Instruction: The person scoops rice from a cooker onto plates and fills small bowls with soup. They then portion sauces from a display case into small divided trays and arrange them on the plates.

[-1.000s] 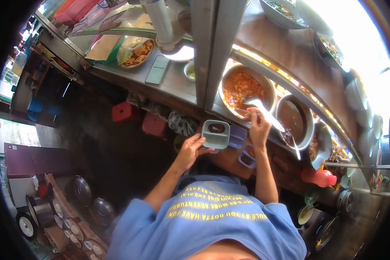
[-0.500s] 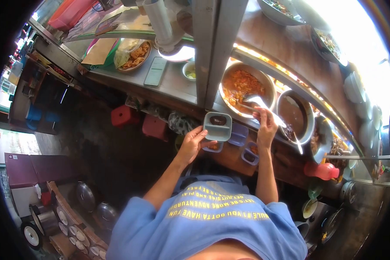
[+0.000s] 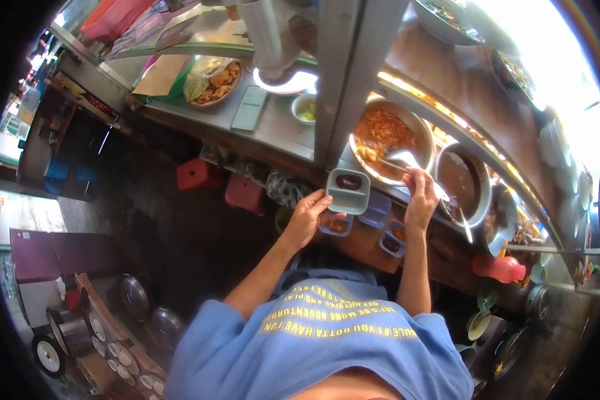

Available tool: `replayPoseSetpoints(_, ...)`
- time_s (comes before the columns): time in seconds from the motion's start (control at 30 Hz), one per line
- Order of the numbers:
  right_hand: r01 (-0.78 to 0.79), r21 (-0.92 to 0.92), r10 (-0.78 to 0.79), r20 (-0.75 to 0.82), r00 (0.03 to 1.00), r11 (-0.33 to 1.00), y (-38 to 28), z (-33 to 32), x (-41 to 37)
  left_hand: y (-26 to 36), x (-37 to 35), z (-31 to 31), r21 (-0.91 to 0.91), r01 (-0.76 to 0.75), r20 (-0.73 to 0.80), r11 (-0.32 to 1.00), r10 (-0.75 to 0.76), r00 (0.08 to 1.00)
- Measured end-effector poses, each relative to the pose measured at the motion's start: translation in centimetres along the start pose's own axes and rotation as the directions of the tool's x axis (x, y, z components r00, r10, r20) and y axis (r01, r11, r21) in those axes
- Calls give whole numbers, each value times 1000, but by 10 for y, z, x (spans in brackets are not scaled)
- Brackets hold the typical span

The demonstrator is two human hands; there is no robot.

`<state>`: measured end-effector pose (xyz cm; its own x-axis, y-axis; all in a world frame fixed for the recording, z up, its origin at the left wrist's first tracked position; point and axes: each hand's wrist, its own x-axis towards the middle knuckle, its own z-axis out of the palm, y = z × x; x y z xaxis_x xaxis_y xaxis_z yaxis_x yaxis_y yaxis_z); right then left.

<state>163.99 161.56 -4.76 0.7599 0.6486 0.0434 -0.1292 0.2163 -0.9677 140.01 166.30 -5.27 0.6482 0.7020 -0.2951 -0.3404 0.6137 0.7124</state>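
My left hand [image 3: 308, 219] grips the edge of a small pale two-compartment container [image 3: 347, 199]. Dark sauce fills part of its far compartment, and the near one looks bare. My right hand [image 3: 420, 200] is closed around the handle of a metal spoon [image 3: 400, 160], whose head dips into a large bowl [image 3: 429, 141] of chunky orange-red sauce [image 3: 383, 130]. To the right of that hand stands a pot [image 3: 485, 190] of dark brown sauce with another utensil handle [image 3: 468, 230] leaning out.
Below the held container sit small lilac containers [image 3: 375, 212], and another lilac container [image 3: 392, 245] holds dark and orange food. A metal post [image 3: 343, 80] rises between the counter sections. A phone [image 3: 250, 108] and a plate of fried food [image 3: 221, 85] lie to the left.
The whole view has shifted slightly, moving the scene to the right. My right hand stays on the spoon at the orange-red sauce, and my left hand keeps the container.
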Motion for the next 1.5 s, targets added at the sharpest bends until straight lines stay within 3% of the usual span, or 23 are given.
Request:
replayPoseSetpoints(0.33,32,68,-30,-23,999,997,-1,-9,3,-1,12,0,-14,-37,7,999,37,999)
replayPoseSetpoints(0.4,163,-138,-158,50,986,977,-9,-8,2,0,12,1,-17,-35,9,999,36,999)
replayPoseSetpoints(0.43,165,-142,-160,47,986,976,-16,-8,3,1,12,1,-17,-36,8,999,36,999)
replayPoseSetpoints(0.5,450,-540,-316,326,891,711,-31,-8,4,-1,12,-1,-17,-32,10,999,33,999)
replayPoseSetpoints(0.7,498,-491,-368,342,865,714,-24,22,32,-2,11,0,-17,-18,10,1000,18,1000)
replayPoseSetpoints(0.9,567,-521,-346,464,816,638,11,33,60,-3,11,0,-19,-13,-6,1000,13,1000)
replayPoseSetpoints(0.97,540,-525,-321,453,832,658,15,38,61,-3,9,-1,-15,-13,-4,1000,13,1000)
replayPoseSetpoints(1.03,327,-493,-149,365,919,806,15,41,62,-2,9,1,-23,-9,-27,1000,8,1000)
replayPoseSetpoints(1.17,253,-451,-103,331,938,856,14,38,60,-4,9,-1,-27,-7,-26,1000,6,1000)
replayPoseSetpoints(1.3,141,-304,-60,261,963,942,15,24,58,-2,10,-2,-33,-15,-26,999,14,1000)
replayPoseSetpoints(1.37,48,-137,-19,209,978,989,12,20,54,-1,11,-2,-32,-18,-27,999,17,1000)
replayPoseSetpoints(1.5,45,-93,-26,194,981,995,9,23,46,0,12,-2,-25,-15,-13,1000,15,1000)
